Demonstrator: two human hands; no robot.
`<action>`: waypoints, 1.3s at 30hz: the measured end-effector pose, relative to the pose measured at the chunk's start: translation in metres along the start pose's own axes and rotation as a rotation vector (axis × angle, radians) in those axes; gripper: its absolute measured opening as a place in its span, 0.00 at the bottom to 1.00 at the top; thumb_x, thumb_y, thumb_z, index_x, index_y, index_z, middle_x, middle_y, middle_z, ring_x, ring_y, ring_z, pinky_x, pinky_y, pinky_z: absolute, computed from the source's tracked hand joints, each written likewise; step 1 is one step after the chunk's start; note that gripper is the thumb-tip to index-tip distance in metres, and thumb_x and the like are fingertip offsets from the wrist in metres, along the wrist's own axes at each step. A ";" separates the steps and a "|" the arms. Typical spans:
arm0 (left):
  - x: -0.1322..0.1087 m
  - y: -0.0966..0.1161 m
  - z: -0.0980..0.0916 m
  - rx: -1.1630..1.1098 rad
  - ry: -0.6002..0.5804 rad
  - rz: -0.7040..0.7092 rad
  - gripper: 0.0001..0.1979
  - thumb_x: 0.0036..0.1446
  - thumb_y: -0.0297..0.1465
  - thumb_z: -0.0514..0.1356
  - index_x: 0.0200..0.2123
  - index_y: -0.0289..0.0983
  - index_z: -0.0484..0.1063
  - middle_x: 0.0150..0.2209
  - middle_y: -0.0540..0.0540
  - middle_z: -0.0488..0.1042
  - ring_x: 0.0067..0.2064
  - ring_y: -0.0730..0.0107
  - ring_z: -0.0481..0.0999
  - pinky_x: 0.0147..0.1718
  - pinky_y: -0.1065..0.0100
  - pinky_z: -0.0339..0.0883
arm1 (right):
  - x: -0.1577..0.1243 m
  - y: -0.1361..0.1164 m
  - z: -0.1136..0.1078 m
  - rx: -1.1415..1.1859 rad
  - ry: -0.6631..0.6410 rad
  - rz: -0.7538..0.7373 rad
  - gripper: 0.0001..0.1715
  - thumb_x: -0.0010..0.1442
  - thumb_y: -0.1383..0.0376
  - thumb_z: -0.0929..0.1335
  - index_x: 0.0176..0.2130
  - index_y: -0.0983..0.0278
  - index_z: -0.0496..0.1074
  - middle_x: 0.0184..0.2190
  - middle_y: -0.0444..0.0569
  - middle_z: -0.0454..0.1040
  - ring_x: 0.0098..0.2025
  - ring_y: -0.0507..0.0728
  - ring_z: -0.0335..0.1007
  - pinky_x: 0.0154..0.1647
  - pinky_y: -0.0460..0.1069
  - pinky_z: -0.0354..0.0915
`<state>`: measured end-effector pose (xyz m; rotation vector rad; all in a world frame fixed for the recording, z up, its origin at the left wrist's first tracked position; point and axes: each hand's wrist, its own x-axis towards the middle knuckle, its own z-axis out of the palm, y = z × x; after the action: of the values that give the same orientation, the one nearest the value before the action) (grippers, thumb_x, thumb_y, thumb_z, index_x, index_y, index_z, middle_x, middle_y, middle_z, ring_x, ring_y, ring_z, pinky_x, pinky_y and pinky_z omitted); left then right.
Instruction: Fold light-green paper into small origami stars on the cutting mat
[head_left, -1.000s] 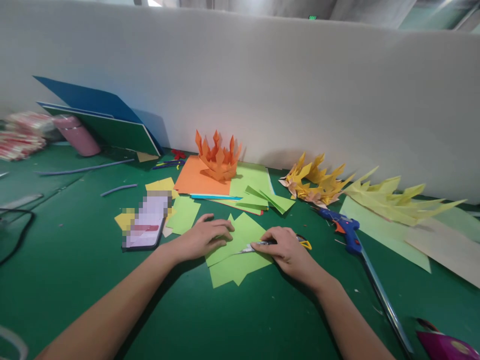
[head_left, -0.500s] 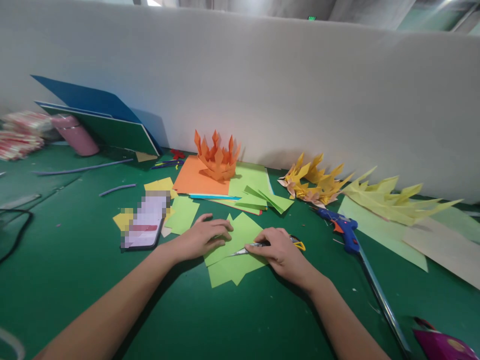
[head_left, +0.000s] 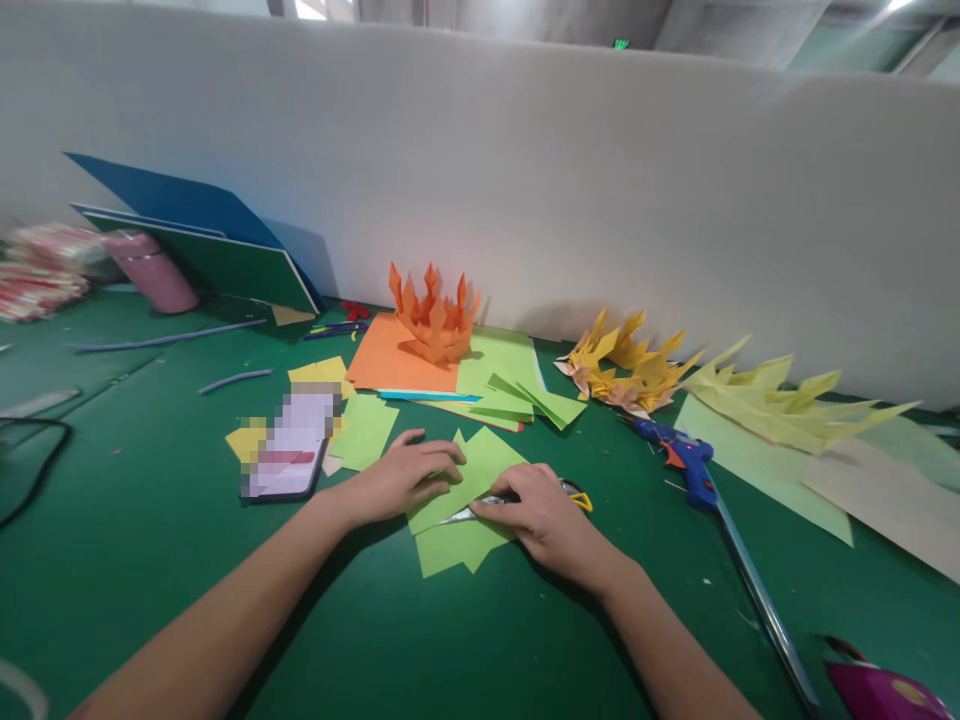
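Light green paper squares (head_left: 484, 460) overlap at odd angles on the green table in front of me. Across their left part rests my left hand (head_left: 416, 475), its fingers spread and pressing on the sheet. My right hand (head_left: 536, 515) grips a pair of scissors (head_left: 579, 497) around the middle. The pale blade tip points left over the paper, and the yellow handle sticks out behind the hand. My fingers hide the scissors' middle part.
Left of my hands lie a phone (head_left: 292, 455) and green and yellow paper pieces (head_left: 366, 432). An orange paper crown (head_left: 439, 325) stands behind on stacked sheets. A yellow crown (head_left: 630, 365), a blue glue gun (head_left: 694, 460) and a pale yellow crown strip (head_left: 787, 400) lie right.
My right hand has slid left and slightly toward me with the scissors, so the blade tip lies farther left on the paper. My left hand stays in place.
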<state>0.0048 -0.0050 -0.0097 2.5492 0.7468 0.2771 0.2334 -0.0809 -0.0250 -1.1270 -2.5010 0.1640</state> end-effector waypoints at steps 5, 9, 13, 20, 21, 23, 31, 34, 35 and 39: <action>0.000 0.001 0.000 -0.008 0.005 -0.006 0.08 0.61 0.29 0.52 0.41 0.43 0.68 0.51 0.48 0.70 0.56 0.66 0.66 0.59 0.52 0.41 | 0.003 -0.005 0.000 -0.016 -0.012 -0.015 0.18 0.62 0.71 0.62 0.48 0.54 0.71 0.37 0.48 0.69 0.39 0.56 0.60 0.37 0.50 0.48; 0.001 0.002 -0.001 -0.009 0.006 -0.005 0.07 0.61 0.29 0.52 0.41 0.43 0.69 0.51 0.48 0.70 0.56 0.67 0.66 0.59 0.52 0.40 | 0.005 -0.008 0.000 -0.028 -0.012 -0.037 0.18 0.63 0.70 0.61 0.49 0.54 0.70 0.36 0.48 0.69 0.38 0.56 0.60 0.37 0.50 0.49; 0.001 0.002 -0.002 -0.013 -0.009 -0.012 0.07 0.61 0.29 0.53 0.41 0.43 0.68 0.51 0.48 0.70 0.55 0.66 0.66 0.59 0.51 0.41 | 0.006 -0.010 0.001 -0.038 -0.004 -0.042 0.18 0.64 0.70 0.61 0.49 0.54 0.70 0.36 0.48 0.69 0.37 0.56 0.60 0.37 0.50 0.50; 0.001 0.000 -0.001 -0.022 0.006 0.007 0.08 0.61 0.29 0.53 0.41 0.44 0.69 0.50 0.49 0.71 0.55 0.68 0.66 0.59 0.54 0.41 | 0.008 -0.012 0.002 -0.041 -0.003 -0.048 0.17 0.64 0.70 0.61 0.49 0.55 0.70 0.36 0.48 0.69 0.37 0.56 0.60 0.36 0.50 0.50; 0.001 0.000 -0.002 -0.026 0.005 0.004 0.08 0.61 0.29 0.53 0.41 0.44 0.69 0.50 0.49 0.70 0.55 0.68 0.66 0.59 0.54 0.41 | 0.008 -0.012 0.002 -0.035 -0.002 -0.050 0.17 0.64 0.69 0.61 0.49 0.55 0.70 0.36 0.48 0.70 0.37 0.56 0.60 0.36 0.50 0.50; 0.001 0.001 -0.002 -0.033 0.000 -0.006 0.08 0.61 0.29 0.53 0.41 0.43 0.69 0.50 0.50 0.70 0.55 0.67 0.66 0.59 0.54 0.41 | 0.009 -0.012 0.002 -0.029 0.006 -0.056 0.17 0.64 0.69 0.60 0.49 0.55 0.70 0.36 0.48 0.70 0.37 0.56 0.60 0.36 0.50 0.49; 0.002 0.003 -0.003 -0.029 -0.002 -0.010 0.07 0.60 0.27 0.54 0.40 0.42 0.69 0.50 0.49 0.71 0.55 0.67 0.67 0.59 0.52 0.41 | 0.008 -0.011 0.002 -0.035 -0.004 -0.067 0.18 0.64 0.70 0.60 0.50 0.55 0.70 0.36 0.48 0.70 0.37 0.56 0.60 0.36 0.50 0.50; 0.003 0.005 -0.004 -0.026 -0.009 -0.019 0.07 0.60 0.27 0.54 0.39 0.42 0.69 0.50 0.48 0.71 0.54 0.66 0.67 0.58 0.52 0.42 | 0.008 -0.011 0.002 -0.035 -0.009 -0.066 0.18 0.64 0.70 0.60 0.50 0.55 0.70 0.36 0.48 0.69 0.37 0.56 0.60 0.36 0.50 0.51; 0.003 0.005 -0.004 -0.026 -0.011 -0.019 0.07 0.60 0.27 0.54 0.39 0.42 0.69 0.50 0.48 0.71 0.54 0.66 0.67 0.58 0.52 0.42 | 0.008 -0.011 0.002 -0.037 -0.009 -0.063 0.18 0.64 0.70 0.60 0.50 0.55 0.70 0.36 0.49 0.69 0.37 0.56 0.60 0.36 0.50 0.51; 0.002 0.003 -0.002 -0.031 0.001 -0.005 0.07 0.60 0.28 0.53 0.40 0.42 0.69 0.50 0.48 0.71 0.54 0.67 0.67 0.59 0.52 0.41 | 0.009 -0.015 0.003 -0.048 -0.017 -0.055 0.19 0.63 0.71 0.61 0.50 0.55 0.70 0.37 0.49 0.70 0.37 0.56 0.60 0.37 0.50 0.51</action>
<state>0.0073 -0.0053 -0.0059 2.5177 0.7441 0.2862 0.2163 -0.0841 -0.0212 -1.0785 -2.5601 0.0992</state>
